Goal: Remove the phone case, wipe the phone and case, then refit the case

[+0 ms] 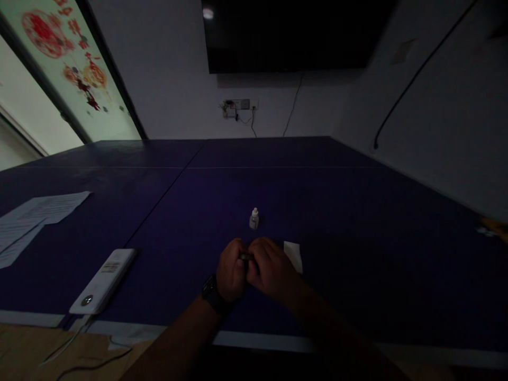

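A black wristwatch (210,292) with a squarish case and a broad dark strap is worn on the left wrist (222,299), behind the left hand (232,270). The right hand (270,270) and right forearm (313,312) are bare, as is the left forearm (178,338).

Grey part (246,257): slight sheen, material too dim to tell | 12 o'clock, bottle (254,219): smooth white plastic | 3 o'clock, paper slip (292,256): matt white | 8 o'clock, device casing (103,280): smooth glossy white plastic | 9 o'clock, paper sheets (39,222): matt, thin | table top (337,196): smooth matt dark blue
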The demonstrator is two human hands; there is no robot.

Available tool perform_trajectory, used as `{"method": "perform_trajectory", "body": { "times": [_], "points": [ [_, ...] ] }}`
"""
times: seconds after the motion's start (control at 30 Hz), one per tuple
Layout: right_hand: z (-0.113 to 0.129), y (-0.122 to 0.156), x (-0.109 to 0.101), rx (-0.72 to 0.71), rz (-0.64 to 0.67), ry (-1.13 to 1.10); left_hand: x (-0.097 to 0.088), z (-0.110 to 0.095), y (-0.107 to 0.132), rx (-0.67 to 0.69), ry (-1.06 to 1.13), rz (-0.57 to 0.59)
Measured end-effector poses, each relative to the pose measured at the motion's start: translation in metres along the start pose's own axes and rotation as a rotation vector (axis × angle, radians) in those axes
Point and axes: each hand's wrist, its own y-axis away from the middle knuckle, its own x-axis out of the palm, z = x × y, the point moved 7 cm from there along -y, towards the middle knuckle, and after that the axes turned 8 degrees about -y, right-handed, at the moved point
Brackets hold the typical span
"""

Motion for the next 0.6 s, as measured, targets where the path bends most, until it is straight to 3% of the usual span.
{"method": "perform_trajectory", "body": {
  "times": [0.6],
  "points": [
    [0.0073, 0.0029, 0.0011, -0.025, -0.039, 0.127, 0.0014, -0.0031, 0.0004, 0.082, -0.013, 0.022]
  ]
}}
